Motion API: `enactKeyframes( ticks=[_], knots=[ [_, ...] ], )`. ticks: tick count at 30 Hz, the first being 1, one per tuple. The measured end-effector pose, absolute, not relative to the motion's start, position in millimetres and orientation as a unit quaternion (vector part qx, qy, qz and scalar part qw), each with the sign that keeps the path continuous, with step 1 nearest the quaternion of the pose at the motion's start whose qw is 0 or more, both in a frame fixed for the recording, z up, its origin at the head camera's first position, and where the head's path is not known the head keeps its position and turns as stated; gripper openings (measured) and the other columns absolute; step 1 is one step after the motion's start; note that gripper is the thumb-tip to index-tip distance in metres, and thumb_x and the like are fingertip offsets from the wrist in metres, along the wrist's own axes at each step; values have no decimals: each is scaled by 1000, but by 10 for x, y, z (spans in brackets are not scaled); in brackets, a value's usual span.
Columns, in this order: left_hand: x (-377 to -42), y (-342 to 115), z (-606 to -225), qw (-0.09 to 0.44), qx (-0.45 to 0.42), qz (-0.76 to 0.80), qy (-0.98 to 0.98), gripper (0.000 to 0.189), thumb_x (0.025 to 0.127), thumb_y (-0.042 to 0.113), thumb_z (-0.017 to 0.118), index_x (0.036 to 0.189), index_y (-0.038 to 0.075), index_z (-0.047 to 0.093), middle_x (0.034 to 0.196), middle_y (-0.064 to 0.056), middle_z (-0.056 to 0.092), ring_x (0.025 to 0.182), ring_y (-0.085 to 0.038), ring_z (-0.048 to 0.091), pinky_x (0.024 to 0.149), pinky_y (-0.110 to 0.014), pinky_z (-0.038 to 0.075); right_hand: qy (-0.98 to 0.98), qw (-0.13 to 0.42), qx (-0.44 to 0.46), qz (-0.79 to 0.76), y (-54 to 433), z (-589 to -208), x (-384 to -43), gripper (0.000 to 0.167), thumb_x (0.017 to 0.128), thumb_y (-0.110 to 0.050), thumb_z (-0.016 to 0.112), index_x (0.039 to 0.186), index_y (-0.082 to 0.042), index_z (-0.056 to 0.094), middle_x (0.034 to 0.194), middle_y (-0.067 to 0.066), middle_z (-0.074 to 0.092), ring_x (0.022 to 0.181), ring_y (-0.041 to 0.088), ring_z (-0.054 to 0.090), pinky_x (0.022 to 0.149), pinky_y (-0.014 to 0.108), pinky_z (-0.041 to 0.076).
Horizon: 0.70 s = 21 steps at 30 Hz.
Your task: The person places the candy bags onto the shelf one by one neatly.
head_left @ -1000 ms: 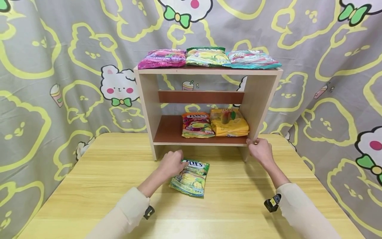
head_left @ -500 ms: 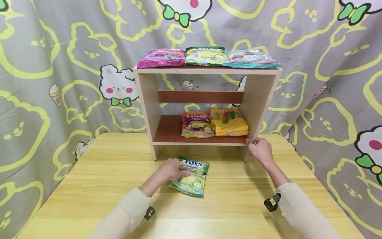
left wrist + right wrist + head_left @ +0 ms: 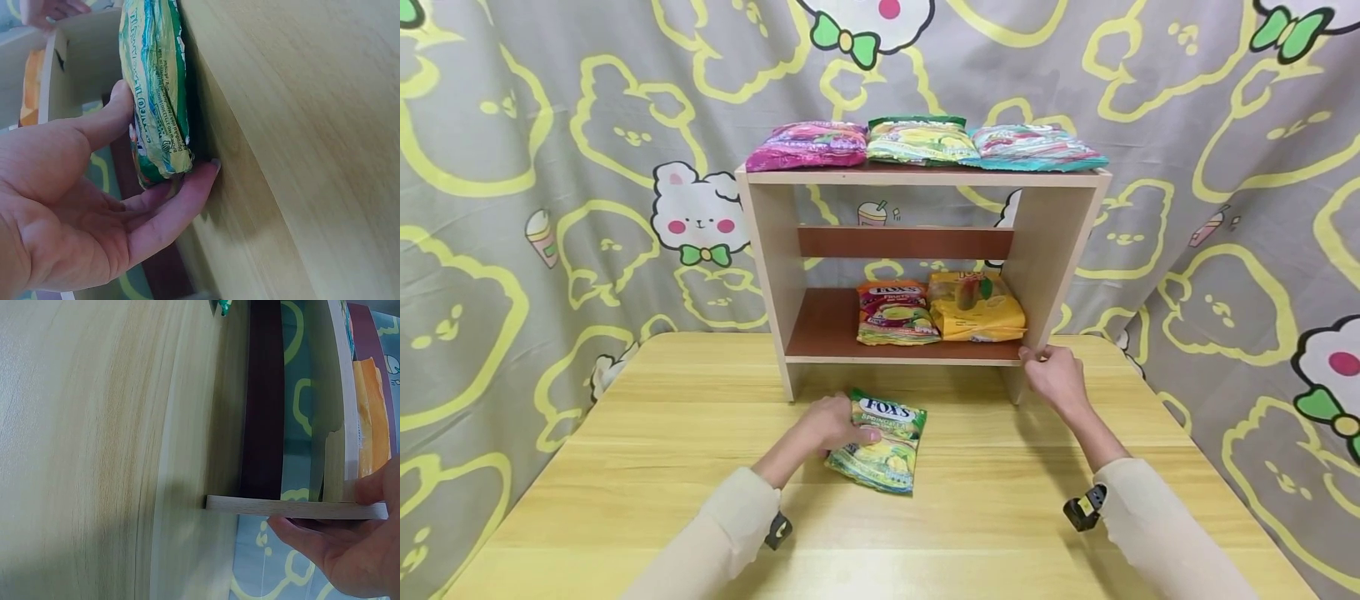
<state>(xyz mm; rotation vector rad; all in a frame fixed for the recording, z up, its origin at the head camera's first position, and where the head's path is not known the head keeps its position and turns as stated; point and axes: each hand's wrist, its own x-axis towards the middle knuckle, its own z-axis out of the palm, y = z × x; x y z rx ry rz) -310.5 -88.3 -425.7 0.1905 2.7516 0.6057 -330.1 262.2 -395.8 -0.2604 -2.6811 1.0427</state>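
A green and yellow Fox's Spring Tea candy bag (image 3: 886, 467) lies on the table in front of the small wooden shelf (image 3: 767, 275). My left hand (image 3: 831, 425) grips its left edge. In the left wrist view, the thumb presses on the candy bag (image 3: 156, 81) while the fingers reach under its edge, against the tabletop. My right hand (image 3: 1054, 379) holds the shelf's right side panel at the height of the lower board. From the right wrist, the panel's edge (image 3: 294, 507) passes between thumb and fingers of the right hand (image 3: 356, 550).
On the lower board sit a red-orange Fox's Fruits bag (image 3: 897, 315) and a yellow bag (image 3: 976, 308) to its right. Pink (image 3: 808, 146), green-yellow (image 3: 921, 142) and teal (image 3: 1037, 150) bags line the shelf's top. A patterned curtain (image 3: 587, 167) hangs behind the table (image 3: 625, 467).
My left hand has slid down from the candy bag's top left corner to its left edge, with the thumb now over the front. The bag and my right hand stay put.
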Motion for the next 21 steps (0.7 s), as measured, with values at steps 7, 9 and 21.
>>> enactKeyframes(
  ticks=[7, 9, 21],
  knots=[
    [-3116, -859, -4266, 154, 71, 219, 961, 104, 85, 51, 78, 148, -16, 30, 139, -30, 54, 91, -27, 60, 78, -39, 59, -920, 125, -88, 361, 2633, -3969, -3305, 48, 101, -40, 51, 95, 1, 75, 63, 5, 68, 69, 28, 59, 54, 32, 42],
    [-3106, -845, -4251, 152, 74, 233, 958, 106, 85, 48, 79, 151, -17, 25, 133, -29, 58, 92, -26, 60, 90, -43, 57, -920, 125, -87, 361, 2635, -3971, -3307, 48, 101, -40, 51, 95, 0, 75, 63, 5, 68, 69, 28, 60, 55, 32, 43],
    [-3056, -745, -4138, 123, 110, 323, 932, 105, 85, 30, 82, 152, -18, 16, 82, -10, 66, 69, -19, 65, 72, -35, 58, -919, 123, -87, 363, 2636, -3959, -3314, 47, 101, -40, 51, 100, 0, 76, 67, 8, 71, 71, 28, 61, 55, 32, 43]
  ],
)
